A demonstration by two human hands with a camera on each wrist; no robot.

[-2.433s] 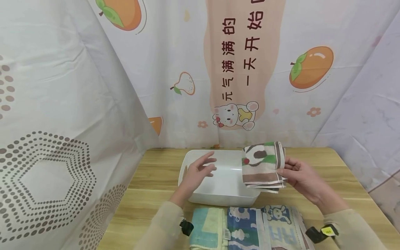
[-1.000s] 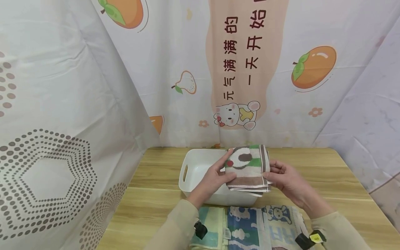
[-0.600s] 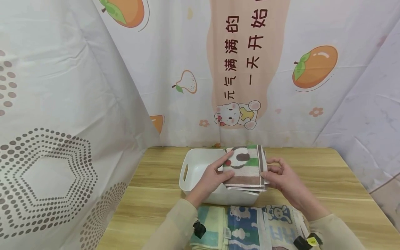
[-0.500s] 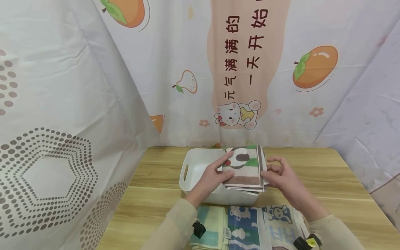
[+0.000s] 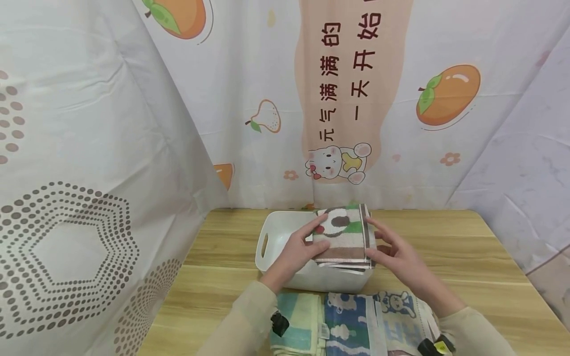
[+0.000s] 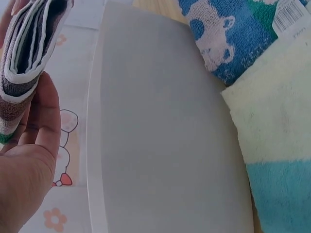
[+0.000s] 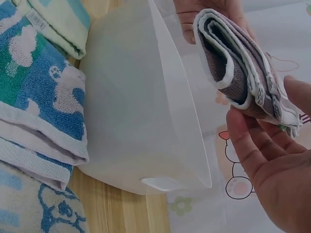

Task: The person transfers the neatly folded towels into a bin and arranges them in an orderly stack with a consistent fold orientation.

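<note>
Folded cream, brown and green patterned cloth towel (image 5: 342, 249) is held above the right half of the white rectangular plastic bin (image 5: 322, 281). Left hand (image 5: 295, 256) grips its left side between thumb and fingers; right hand (image 5: 400, 253), wider spread, lightly grips the right edge (probably to keep the loose layers together). Folded yellow-and-teal (image 5: 296, 324), blue patterned (image 5: 349, 321) and beige-and-blue (image 5: 398, 329) towels lie side by side nearer, presumably for easy reach.
</note>
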